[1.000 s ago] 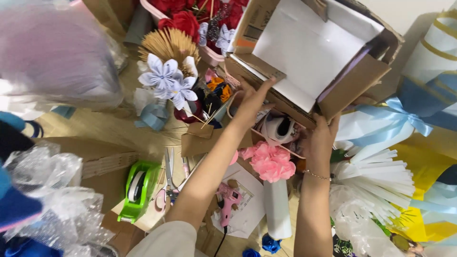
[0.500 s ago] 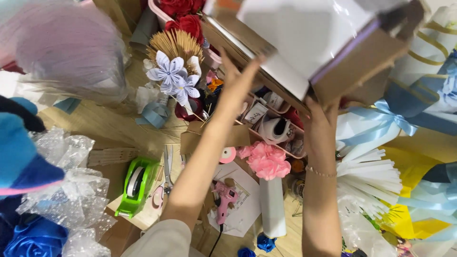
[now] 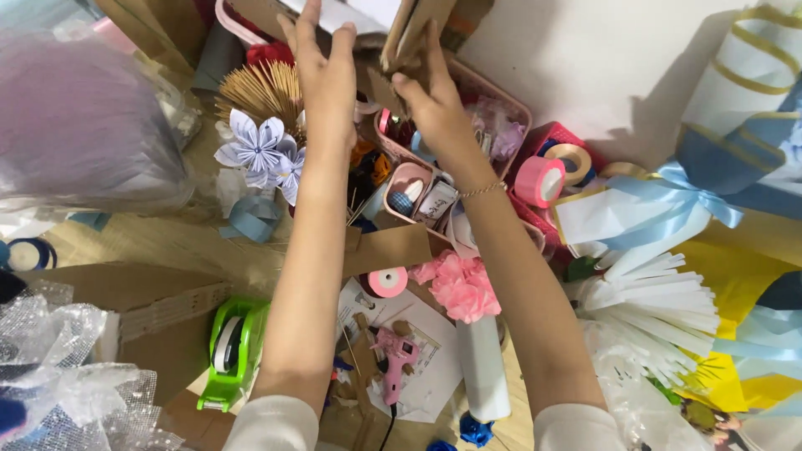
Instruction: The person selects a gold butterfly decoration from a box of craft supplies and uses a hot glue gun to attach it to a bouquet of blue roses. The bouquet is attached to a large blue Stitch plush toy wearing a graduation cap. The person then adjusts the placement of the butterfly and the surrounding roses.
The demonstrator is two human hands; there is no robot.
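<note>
Both my arms reach up to a brown cardboard box (image 3: 418, 29) raised at the top edge of the view, most of it cut off. My left hand (image 3: 326, 71) presses flat against its underside, fingers spread upward. My right hand (image 3: 430, 100) grips a cardboard flap of the box. Below the hands sits a pink basket (image 3: 493, 92) with ribbon rolls and small craft items. A bundle of wooden skewers (image 3: 263, 88) and pale blue paper flowers (image 3: 255, 146) stand just left of my left arm.
A green tape dispenser (image 3: 234, 351), pink glue gun (image 3: 393, 355), pink tape roll (image 3: 386, 281), pink pompom flower (image 3: 462, 286) and white tube (image 3: 482, 367) lie below. Pink ribbon roll (image 3: 539, 179), blue bow (image 3: 677, 196), white paper fan (image 3: 652, 313) at right. Wrapped bouquets (image 3: 83, 125) fill the left.
The box has gone up and away, from the middle of the view to its top edge. Both hands rose with it, uncovering the pink basket and ribbon rolls beneath.
</note>
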